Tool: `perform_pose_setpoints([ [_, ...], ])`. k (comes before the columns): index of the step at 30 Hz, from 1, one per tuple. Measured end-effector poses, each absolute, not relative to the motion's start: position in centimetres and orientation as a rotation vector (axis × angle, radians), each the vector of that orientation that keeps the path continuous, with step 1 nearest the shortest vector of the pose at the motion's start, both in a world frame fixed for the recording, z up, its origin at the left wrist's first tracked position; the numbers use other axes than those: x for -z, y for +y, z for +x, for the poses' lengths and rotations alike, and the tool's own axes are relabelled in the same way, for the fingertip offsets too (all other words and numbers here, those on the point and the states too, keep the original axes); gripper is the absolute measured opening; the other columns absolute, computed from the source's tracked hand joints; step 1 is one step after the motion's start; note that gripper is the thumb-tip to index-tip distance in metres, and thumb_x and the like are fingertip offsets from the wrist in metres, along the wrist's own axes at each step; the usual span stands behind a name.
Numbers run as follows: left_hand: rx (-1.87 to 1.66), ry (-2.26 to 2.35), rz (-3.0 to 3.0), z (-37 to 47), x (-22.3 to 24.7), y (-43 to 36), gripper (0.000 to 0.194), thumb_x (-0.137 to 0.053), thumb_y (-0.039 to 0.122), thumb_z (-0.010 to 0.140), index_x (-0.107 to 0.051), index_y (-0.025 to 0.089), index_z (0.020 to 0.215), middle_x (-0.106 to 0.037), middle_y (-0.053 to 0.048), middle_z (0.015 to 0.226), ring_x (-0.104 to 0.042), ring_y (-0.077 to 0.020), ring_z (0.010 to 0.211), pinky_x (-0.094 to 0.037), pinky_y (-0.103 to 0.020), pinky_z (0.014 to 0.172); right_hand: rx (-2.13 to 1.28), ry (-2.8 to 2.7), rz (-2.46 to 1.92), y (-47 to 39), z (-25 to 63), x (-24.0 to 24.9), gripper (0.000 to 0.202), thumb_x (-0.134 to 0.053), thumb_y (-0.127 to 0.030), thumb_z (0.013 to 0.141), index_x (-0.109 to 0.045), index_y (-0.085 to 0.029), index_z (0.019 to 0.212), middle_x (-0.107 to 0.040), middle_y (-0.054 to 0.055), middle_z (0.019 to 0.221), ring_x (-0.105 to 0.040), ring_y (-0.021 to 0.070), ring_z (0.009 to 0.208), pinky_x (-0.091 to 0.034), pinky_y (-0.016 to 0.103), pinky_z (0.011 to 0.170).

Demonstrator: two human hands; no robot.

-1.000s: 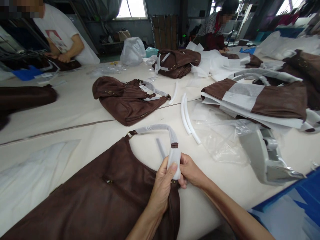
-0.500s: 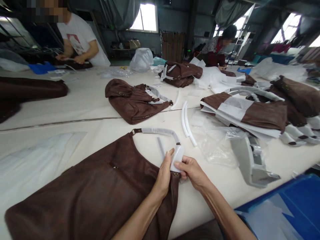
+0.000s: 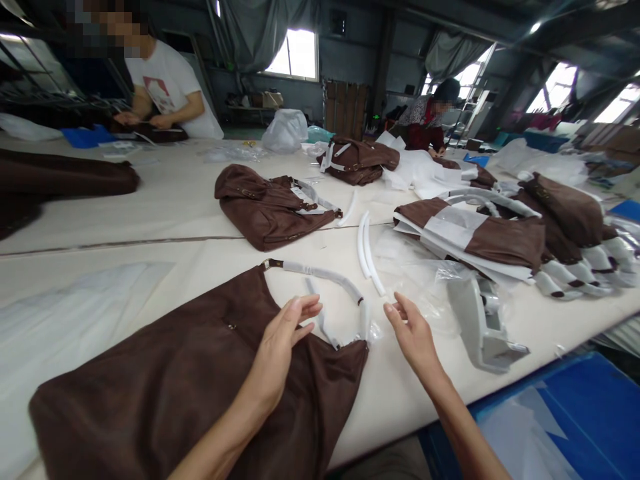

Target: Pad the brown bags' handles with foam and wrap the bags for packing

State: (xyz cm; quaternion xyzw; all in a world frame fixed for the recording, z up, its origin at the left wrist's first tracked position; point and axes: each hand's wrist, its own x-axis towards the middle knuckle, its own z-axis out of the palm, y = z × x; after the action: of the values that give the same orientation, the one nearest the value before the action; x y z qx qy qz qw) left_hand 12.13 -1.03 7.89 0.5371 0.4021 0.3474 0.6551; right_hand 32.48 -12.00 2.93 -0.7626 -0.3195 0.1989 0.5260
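A large brown handbag (image 3: 190, 373) lies flat on the pale table before me. Its strap (image 3: 325, 273) curves to the right, wrapped in whitish film, and a white wrap (image 3: 365, 319) covers the strap end near the bag's right corner. My left hand (image 3: 280, 340) hovers over the bag, fingers spread, holding nothing. To the right of the wrapped strap, my right hand (image 3: 413, 330) is in the air with its fingers apart and nothing in them. Two curved white foam strips (image 3: 367, 253) lie just beyond my right hand.
A grey tape dispenser (image 3: 480, 323) and clear plastic bags (image 3: 420, 287) are on the right. Further back lie a second brown bag (image 3: 270, 213) and a paper-wrapped bag (image 3: 470, 230). A blue bin (image 3: 590, 407) adjoins the table edge. Two people work across the table.
Both hands have let go of the white-wrapped strap end and moved apart, left hand leftward, right hand rightward. The strap now rests on the table, and the view has shifted slightly.
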Motion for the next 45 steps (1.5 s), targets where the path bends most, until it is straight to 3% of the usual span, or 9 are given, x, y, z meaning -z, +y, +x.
perform_pose_setpoints([
  [5,-0.626,0.953,1.585,8.4,-12.1,2.6,0.046,-0.071,0.061,0.072,-0.075,0.022,0.097,-0.074,-0.01,0.105,-0.064,-0.0326,0.107,-0.047,-0.041,0.098,-0.097,-1.455,-1.709,-12.4,25.6,-4.4,0.041,-0.052,-0.031,0.097,-0.054,-0.02,0.136,-0.057,0.016,0.137,-0.048,0.0307,0.132,-0.041,0.053,0.11],
  [14,-0.457,1.295,2.163,9.8,-11.0,15.7,0.042,-0.056,0.053,0.068,-0.068,0.02,0.091,-0.073,-0.008,0.098,-0.065,-0.0301,0.096,-0.05,-0.038,0.089,-0.207,-1.801,-1.586,-11.1,18.8,0.2,0.049,-0.052,-0.042,0.097,-0.049,-0.019,0.141,-0.058,0.012,0.14,-0.045,0.0308,0.136,-0.026,0.059,0.118],
  [17,-0.38,1.398,2.295,11.0,-9.8,17.5,0.041,-0.049,0.047,0.072,-0.067,0.02,0.096,-0.072,-0.01,0.106,-0.064,-0.0316,0.103,-0.048,-0.039,0.093,-0.238,-1.726,-1.515,-12.6,19.9,-0.9,0.037,-0.051,-0.031,0.098,-0.054,-0.018,0.133,-0.063,0.011,0.131,-0.053,0.0259,0.127,-0.039,0.046,0.112],
  [21,-0.348,1.268,2.406,12.5,-8.7,16.5,0.049,-0.046,0.047,0.077,-0.066,0.019,0.112,-0.068,-0.01,0.117,-0.063,-0.0312,0.105,-0.046,-0.04,0.097,-0.134,-1.308,-1.716,-14.8,23.5,-2.0,0.02,-0.047,-0.025,0.098,-0.059,-0.02,0.113,-0.066,0.009,0.097,-0.062,0.021,0.092,-0.051,0.034,0.082],
  [27,-0.284,1.252,2.486,13.8,-7.6,15.9,0.049,-0.047,0.042,0.08,-0.065,0.016,0.117,-0.066,-0.013,0.115,-0.063,-0.0299,0.096,-0.046,-0.039,0.096,-0.293,-0.886,-2.388,-13.3,29.5,-1.8,0.043,-0.063,-0.065,0.081,-0.059,-0.023,0.091,-0.062,0.005,0.078,-0.06,0.0231,0.072,-0.038,0.031,0.062],
  [32,-0.327,1.459,2.389,12.8,-7.9,17.8,0.045,-0.048,0.04,0.085,-0.065,0.015,0.119,-0.064,-0.012,0.119,-0.061,-0.0296,0.1,-0.044,-0.038,0.099,-0.564,-0.819,-2.287,-11.3,30.7,-0.6,0.039,-0.053,-0.053,0.087,-0.048,-0.023,0.063,-0.054,0.0,0.059,-0.051,0.0177,0.06,-0.03,0.028,0.059],
  [37,-0.287,1.551,2.266,11.6,-7.7,18.9,0.047,-0.04,0.039,0.093,-0.059,0.008,0.123,-0.062,-0.012,0.125,-0.055,-0.0301,0.113,-0.041,-0.041,0.103,-0.902,-0.674,-1.927,-11.8,32.3,0.0,0.052,-0.054,-0.069,0.082,-0.055,-0.02,0.064,-0.052,-0.001,0.058,-0.047,0.0147,0.057,-0.033,0.028,0.057],
  [42,-0.217,1.548,2.149,11.2,-6.0,19.5,0.046,-0.034,0.04,0.098,-0.06,0.007,0.117,-0.063,-0.013,0.127,-0.055,-0.0318,0.116,-0.042,-0.041,0.101,-1.09,-0.328,-1.766,-13.0,33.7,-1.2,0.085,-0.026,-0.09,0.077,-0.067,-0.015,0.075,-0.057,0.004,0.06,-0.045,0.0133,0.049,-0.03,0.028,0.05],
  [45,-0.208,1.494,2.117,11.0,-5.2,19.8,0.05,-0.032,0.044,0.099,-0.059,0.006,0.118,-0.062,-0.014,0.13,-0.054,-0.0335,0.119,-0.04,-0.042,0.102,-0.953,-0.43,-1.879,-13.4,33.0,-1.3,0.074,-0.038,-0.085,0.079,-0.066,-0.017,0.076,-0.06,0.005,0.065,-0.05,0.0161,0.056,-0.035,0.03,0.054],
])
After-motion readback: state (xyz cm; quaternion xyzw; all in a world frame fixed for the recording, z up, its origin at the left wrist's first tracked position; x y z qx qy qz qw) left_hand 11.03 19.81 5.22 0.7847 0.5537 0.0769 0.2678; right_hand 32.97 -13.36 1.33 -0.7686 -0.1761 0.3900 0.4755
